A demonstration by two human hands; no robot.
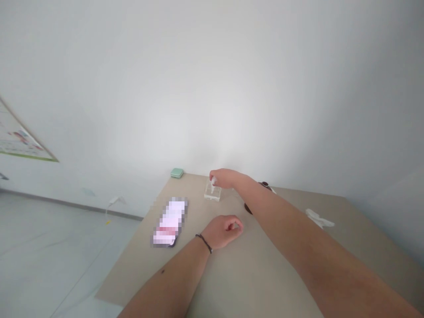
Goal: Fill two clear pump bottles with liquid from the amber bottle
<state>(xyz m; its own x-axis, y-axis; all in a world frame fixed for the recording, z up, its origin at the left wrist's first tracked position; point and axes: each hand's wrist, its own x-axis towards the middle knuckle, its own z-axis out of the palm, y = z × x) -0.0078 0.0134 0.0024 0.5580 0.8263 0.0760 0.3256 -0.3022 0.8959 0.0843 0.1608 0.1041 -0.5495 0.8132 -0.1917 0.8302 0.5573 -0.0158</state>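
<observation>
My right hand (223, 177) reaches to the far side of the table, its fingers pinched on a small white piece (213, 181) that looks like tissue. That piece is over or in a small clear plastic box (212, 197) with what look like divisions inside; whether it touches the bottom I cannot tell. Nearer to me, my left hand (221, 231) rests on the table with its fingers curled into a loop, thumb against forefinger. Through the loop I see nothing held. A dark band circles the left wrist.
A lit phone (170, 221), blurred out, lies left of my hands. At the back left corner is a green case (176, 172). Dark round items (265, 184) are partly hidden by my right forearm. A crumpled white tissue (319, 218) lies right. The wall borders the table's back.
</observation>
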